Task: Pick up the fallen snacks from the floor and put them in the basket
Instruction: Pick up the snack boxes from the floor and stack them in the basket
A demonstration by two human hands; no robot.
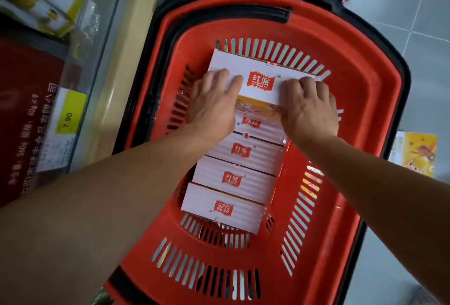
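The step in hand looks like seating a white snack box (264, 78) at the far end of a row of four like boxes (233, 178) inside the red shopping basket (365, 100). The left hand (214, 104) lies flat on the box's left end, fingers fairly straight and pressing its top face, thumb along the near edge. Between the hands sits the box's red logo, with a yellow printed face showing just below it. The right hand (309, 107) covers the right end, fingers bent over the far edge and gripping it. The box is tilted, its far edge against the slotted basket wall. Next, I judge, both hands should press it level, let go, then reach for the yellow snack pack (414, 153) on the floor beyond the right wrist, outside the basket
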